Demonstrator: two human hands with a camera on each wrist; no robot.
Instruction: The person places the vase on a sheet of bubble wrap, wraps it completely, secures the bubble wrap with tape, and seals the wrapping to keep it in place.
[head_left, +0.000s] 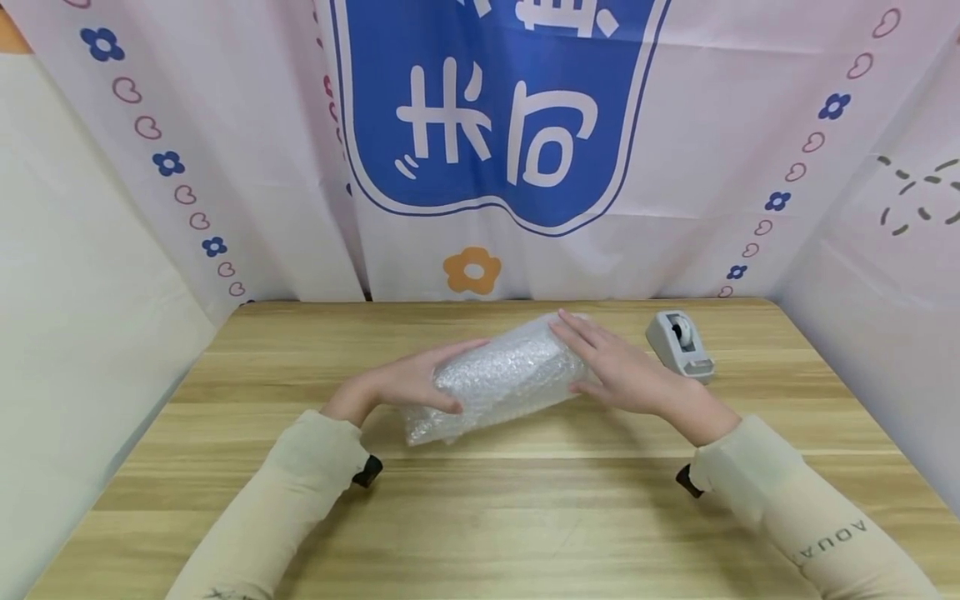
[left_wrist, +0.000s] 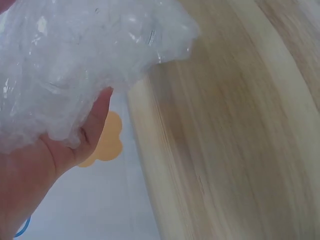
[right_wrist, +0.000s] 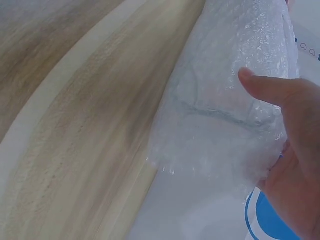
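Observation:
A long bundle of clear bubble wrap slants over the middle of the wooden table, its right end farther back. My left hand grips its left end, thumb on the near side and fingers along the far side. At the other end, my right hand holds the bundle between thumb and fingers. In the right wrist view the thumb presses on the wrap, and the fingers are mostly hidden behind it. Crumpled wrap covers much of the left palm in the left wrist view. What lies inside cannot be made out.
A grey tape dispenser with a roll in it stands at the back right of the wooden table, just beyond my right hand. A printed curtain hangs behind the table's back edge, with pale walls at both sides.

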